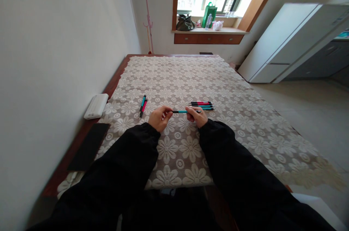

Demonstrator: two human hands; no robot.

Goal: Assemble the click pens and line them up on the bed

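Both hands, left hand [159, 117] and right hand [196, 115], are pinched on one teal pen [180, 111]. Pull too hard and I reckon it pops apart, bits rolling toward the pen pile [201, 105] at 1 o'clock.

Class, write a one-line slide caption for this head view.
Both hands, left hand and right hand, hold a teal pen over a lace tablecloth.

Pen [180, 111] betw both hands over table [240, 122]; pen pair [143, 106] to left, pen cluster [201, 105] just behind right hand [196, 116].
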